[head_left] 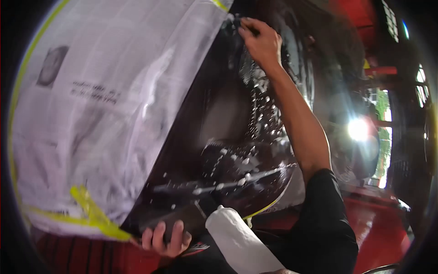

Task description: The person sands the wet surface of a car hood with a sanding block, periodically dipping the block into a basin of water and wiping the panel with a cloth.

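Observation:
My right hand [264, 43] is at the top of a dark glossy panel [182, 150] wet with droplets and whitish streaks. Its fingers are bent and pressed together near the masking sheet's edge; whatever they hold is too small to tell. Low in the view, the fingers of my left hand [166, 239] curl against a dark flat block [180, 221] at the panel's lower edge. Beside the block lies a long white object [242, 239] with a rounded end, whose kind I cannot tell.
A whitish masking sheet [114, 123] with yellow-green tape [84, 205] covers the left side. A red surface [376, 228] is at the lower right. Behind it, a bright light [359, 129] shines beside dark and red structures.

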The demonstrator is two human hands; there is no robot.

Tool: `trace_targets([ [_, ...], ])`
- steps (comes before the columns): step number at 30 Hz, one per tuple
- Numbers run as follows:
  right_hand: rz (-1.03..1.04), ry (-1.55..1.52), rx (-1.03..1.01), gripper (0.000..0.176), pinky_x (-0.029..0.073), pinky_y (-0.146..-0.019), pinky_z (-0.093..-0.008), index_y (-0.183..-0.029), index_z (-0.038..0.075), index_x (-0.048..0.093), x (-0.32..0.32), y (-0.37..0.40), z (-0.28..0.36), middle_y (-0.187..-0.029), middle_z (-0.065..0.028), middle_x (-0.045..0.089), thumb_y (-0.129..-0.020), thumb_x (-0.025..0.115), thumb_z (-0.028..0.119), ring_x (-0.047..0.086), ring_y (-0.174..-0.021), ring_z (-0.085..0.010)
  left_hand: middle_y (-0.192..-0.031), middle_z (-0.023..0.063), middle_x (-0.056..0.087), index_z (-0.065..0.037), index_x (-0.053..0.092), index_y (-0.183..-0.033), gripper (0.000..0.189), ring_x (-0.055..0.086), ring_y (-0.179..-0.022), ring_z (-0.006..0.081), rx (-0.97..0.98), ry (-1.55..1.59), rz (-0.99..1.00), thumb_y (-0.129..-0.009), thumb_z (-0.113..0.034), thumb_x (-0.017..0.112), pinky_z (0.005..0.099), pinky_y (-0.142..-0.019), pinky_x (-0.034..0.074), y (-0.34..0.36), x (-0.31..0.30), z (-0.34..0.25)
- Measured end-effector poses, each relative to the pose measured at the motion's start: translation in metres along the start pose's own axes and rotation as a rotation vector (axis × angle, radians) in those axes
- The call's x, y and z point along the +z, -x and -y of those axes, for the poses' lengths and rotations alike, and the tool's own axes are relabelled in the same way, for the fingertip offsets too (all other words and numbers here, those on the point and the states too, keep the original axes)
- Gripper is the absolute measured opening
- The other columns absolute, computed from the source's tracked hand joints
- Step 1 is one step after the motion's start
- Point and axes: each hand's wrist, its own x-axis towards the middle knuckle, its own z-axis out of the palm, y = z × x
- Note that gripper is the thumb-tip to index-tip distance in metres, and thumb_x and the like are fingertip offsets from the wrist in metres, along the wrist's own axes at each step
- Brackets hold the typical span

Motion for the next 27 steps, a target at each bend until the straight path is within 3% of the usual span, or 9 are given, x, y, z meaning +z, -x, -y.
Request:
trace_targets([
  [3, 0.054, -0.115, -0.019, 0.025, 0.053, -0.090, -0.0366, -0.104, 0.012, 0.076, -0.021, 0.100, 0.047, -0.110, -0.0111, 0.073, -0.081, 0.074, 0.017, 0.069, -0.100, -0.0288, -0.113, 0.0037, 0.064, -0.030, 0.074, -0.102, 0.021, 0.053, -0.115, 0.0299, -0.226, 0.016, 0.008, -0.088, -0.034, 0.058, 0.0655, -0.115, 0.022, 0.002, 0.005, -0.020],
  [4, 0.011, -0.103, -0.072, 0.024, 0.053, -0.091, -0.0366, -0.104, 0.013, 0.077, -0.023, 0.124, 0.057, -0.114, -0.0098, 0.073, -0.081, 0.074, 0.016, 0.068, -0.103, -0.0276, -0.114, 0.0031, 0.064, -0.030, 0.075, -0.101, 0.020, 0.053, -0.116, 0.0297, -0.262, 0.020, -0.012, -0.087, -0.029, 0.061, 0.0644, -0.115, 0.022, 0.000, 0.010, -0.021],
  [7, 0.163, -0.236, 0.027, 0.023, 0.051, -0.096, -0.0370, -0.106, 0.015, 0.077, -0.051, 0.154, 0.050, -0.119, -0.0070, 0.071, -0.083, 0.074, 0.015, 0.065, -0.108, -0.0271, -0.117, 0.0021, 0.063, -0.029, 0.076, -0.100, 0.023, 0.053, -0.118, 0.0290, -0.305, 0.055, -0.086, -0.083, -0.018, 0.065, 0.0602, -0.118, 0.017, -0.004, 0.023, -0.028],
  [10, -0.037, -0.045, 0.057, 0.029, 0.046, -0.102, -0.0394, -0.115, 0.012, 0.073, -0.090, 0.189, 0.054, -0.126, -0.0046, 0.068, -0.086, 0.071, 0.016, 0.062, -0.115, -0.0278, -0.120, 0.0024, 0.063, -0.027, 0.076, -0.103, 0.029, 0.052, -0.121, 0.0284, -0.325, 0.118, -0.114, -0.078, -0.014, 0.069, 0.0569, -0.119, 0.016, -0.004, 0.015, -0.022],
  [14, -0.071, 0.181, 0.145, 0.028, 0.044, -0.105, -0.0396, -0.118, 0.001, 0.071, -0.142, 0.304, 0.033, -0.129, -0.0162, 0.065, -0.090, 0.065, 0.003, 0.060, -0.121, -0.0312, -0.125, 0.0117, 0.061, -0.006, 0.070, -0.116, 0.040, 0.055, -0.117, 0.0331, -0.467, 0.362, -0.255, -0.077, -0.005, 0.066, 0.0561, -0.113, 0.027, -0.015, -0.005, -0.018],
  [16, -0.093, 0.271, 0.177, 0.028, 0.044, -0.104, -0.0417, -0.119, 0.001, 0.070, -0.155, 0.367, 0.014, -0.129, -0.0161, 0.065, -0.091, 0.064, 0.003, 0.059, -0.121, -0.0338, -0.121, 0.0183, 0.062, 0.004, 0.064, -0.119, 0.032, 0.060, -0.107, 0.0373, -0.558, 0.292, -0.299, -0.087, 0.002, 0.065, 0.0470, -0.098, 0.046, -0.025, -0.018, -0.008],
  [21, -0.220, 0.277, 0.343, 0.027, 0.045, -0.102, -0.0427, -0.119, 0.000, 0.068, -0.162, 0.427, 0.003, -0.126, -0.0164, 0.066, -0.094, 0.063, 0.007, 0.060, -0.119, -0.0335, -0.111, 0.0166, 0.066, 0.002, 0.066, -0.119, 0.028, 0.062, -0.102, 0.0329, -0.270, 0.043, -0.269, -0.092, -0.001, 0.066, 0.0422, -0.088, 0.050, -0.058, -0.020, 0.031],
  [24, -0.275, 0.186, 0.452, 0.026, 0.044, -0.103, -0.0416, -0.119, 0.000, 0.069, -0.160, 0.424, 0.004, -0.126, -0.0160, 0.066, -0.095, 0.063, 0.010, 0.060, -0.119, -0.0319, -0.115, 0.0146, 0.066, -0.002, 0.067, -0.122, 0.035, 0.061, -0.106, 0.0334, -0.053, 0.132, -0.153, -0.087, -0.002, 0.068, 0.0426, -0.091, 0.049, -0.102, 0.000, 0.029],
  [27, -0.299, 0.174, 0.426, 0.026, 0.044, -0.103, -0.0419, -0.120, 0.004, 0.070, -0.160, 0.425, 0.003, -0.128, -0.0140, 0.066, -0.095, 0.064, 0.011, 0.059, -0.120, -0.0318, -0.116, 0.0119, 0.064, -0.007, 0.067, -0.124, 0.041, 0.060, -0.106, 0.0333, 0.119, 0.010, -0.021, -0.083, 0.000, 0.069, 0.0425, -0.091, 0.049, -0.129, 0.013, 0.018],
])
